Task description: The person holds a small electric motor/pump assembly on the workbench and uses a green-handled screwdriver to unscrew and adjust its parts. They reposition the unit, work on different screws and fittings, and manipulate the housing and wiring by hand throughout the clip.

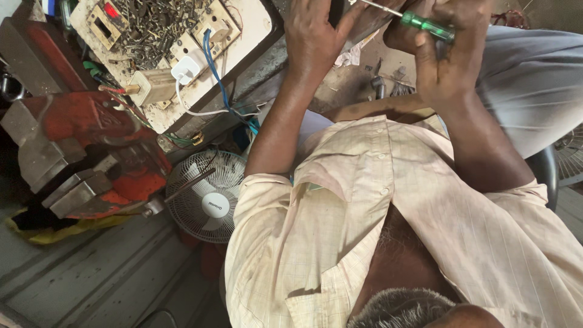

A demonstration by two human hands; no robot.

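A green-handled screwdriver (428,26) is clamped in the right hand (452,58), its shaft aimed at a dark part (337,7) gripped by the left hand (316,36) alongside; the work is judged under way, with the result hidden beyond the frame edge.

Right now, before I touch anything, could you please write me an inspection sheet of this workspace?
Surface: dirty workbench, mostly hidden by the arms.
Job's things: screwdriver with a green handle; dark part.
Clutter: pile of screws on a white socket board; red vise.
Grippers: right hand shut on the screwdriver; left hand lies on the dark part, grip unclear.
Cables: blue cable and white cable hang off the board.
Surroundings: small fan, grey floor, second fan.
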